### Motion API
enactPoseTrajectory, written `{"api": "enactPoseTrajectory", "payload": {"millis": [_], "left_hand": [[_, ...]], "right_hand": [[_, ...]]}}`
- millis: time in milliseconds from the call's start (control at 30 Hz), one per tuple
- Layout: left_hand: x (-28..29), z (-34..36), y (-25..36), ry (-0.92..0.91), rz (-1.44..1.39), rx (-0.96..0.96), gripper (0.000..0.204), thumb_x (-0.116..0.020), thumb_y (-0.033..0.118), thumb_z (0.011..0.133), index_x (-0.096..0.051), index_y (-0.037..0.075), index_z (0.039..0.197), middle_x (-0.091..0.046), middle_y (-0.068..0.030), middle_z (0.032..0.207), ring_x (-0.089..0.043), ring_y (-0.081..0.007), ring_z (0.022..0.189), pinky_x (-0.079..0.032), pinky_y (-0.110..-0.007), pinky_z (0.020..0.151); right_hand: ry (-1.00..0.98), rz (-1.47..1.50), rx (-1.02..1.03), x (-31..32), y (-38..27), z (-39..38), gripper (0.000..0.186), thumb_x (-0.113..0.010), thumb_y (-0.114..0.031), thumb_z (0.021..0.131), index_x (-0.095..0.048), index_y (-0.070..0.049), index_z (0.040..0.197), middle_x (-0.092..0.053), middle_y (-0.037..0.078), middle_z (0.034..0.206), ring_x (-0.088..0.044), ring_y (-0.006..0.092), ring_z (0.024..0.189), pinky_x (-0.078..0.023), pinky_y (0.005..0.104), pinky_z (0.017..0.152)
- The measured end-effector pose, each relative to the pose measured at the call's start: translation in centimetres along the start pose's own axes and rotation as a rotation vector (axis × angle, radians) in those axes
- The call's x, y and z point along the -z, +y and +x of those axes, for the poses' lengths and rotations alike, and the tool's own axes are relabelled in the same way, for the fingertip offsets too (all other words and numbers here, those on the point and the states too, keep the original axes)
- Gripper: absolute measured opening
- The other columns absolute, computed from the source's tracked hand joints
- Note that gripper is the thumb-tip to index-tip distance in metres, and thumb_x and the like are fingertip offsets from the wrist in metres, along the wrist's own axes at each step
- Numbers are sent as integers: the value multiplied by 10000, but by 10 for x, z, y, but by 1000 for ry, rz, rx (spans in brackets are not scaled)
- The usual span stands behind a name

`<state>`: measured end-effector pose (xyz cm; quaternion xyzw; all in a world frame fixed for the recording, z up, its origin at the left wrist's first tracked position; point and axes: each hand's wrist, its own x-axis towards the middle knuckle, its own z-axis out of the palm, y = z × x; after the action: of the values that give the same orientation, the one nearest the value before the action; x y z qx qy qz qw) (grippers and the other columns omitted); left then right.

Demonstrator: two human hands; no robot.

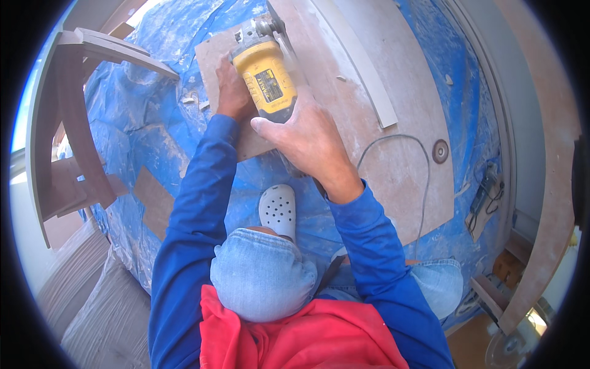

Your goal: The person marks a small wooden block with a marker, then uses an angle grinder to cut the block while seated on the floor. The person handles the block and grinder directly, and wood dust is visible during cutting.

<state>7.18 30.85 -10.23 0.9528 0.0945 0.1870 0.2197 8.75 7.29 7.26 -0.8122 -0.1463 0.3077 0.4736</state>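
A yellow and black angle grinder (263, 66) is held out ahead of me, its grey metal head and disc (276, 19) at the far end. My right hand (312, 140) is closed round the rear of its body, the thumb lying along the near end. On the left of the head, my left hand (232, 90) grips the tool; its fingers are partly hidden behind the grinder. Below lies a dusty brown board (212, 54). Whether the disc touches the pale strip (359, 58) or the board cannot be made out.
A loose disc (440, 151) and a grey cable (393, 136) lie on the large board (399, 197) at right. Blue plastic sheeting (132, 117) covers the floor. Curved wooden frames (80, 117) stand at left. Another corded tool (485, 194) rests at far right.
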Motion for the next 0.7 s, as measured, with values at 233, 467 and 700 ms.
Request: {"api": "enactPoseTrajectory", "payload": {"millis": [233,467,700], "left_hand": [[-7,2,-16,-40,-4,54,605,-771,273,937,-627,135,1508,-511,-191,1616,-415,-425,1478,-297,-573,1217],[10,14,-13,18,114,-106,597,-800,361,905,-685,158,1455,-510,-184,1621,-442,-417,1452,-302,-559,1212],[37,26,-15,-72,-58,-56,648,-816,414,895,-675,138,1464,-517,-208,1605,-468,-437,1428,-326,-552,1209]], "right_hand": [[-16,-22,-17,3,1,2,708,-878,-353,832,-552,124,1242,-716,375,1151,-744,491,1061,-600,517,918],[-23,-27,-13,-1,5,0,703,-872,-351,839,-545,118,1248,-723,361,1114,-742,496,1056,-601,520,912],[-12,-31,-22,-3,5,0,640,-875,-329,846,-541,83,1203,-728,347,1065,-746,495,1009,-594,533,853]]}}
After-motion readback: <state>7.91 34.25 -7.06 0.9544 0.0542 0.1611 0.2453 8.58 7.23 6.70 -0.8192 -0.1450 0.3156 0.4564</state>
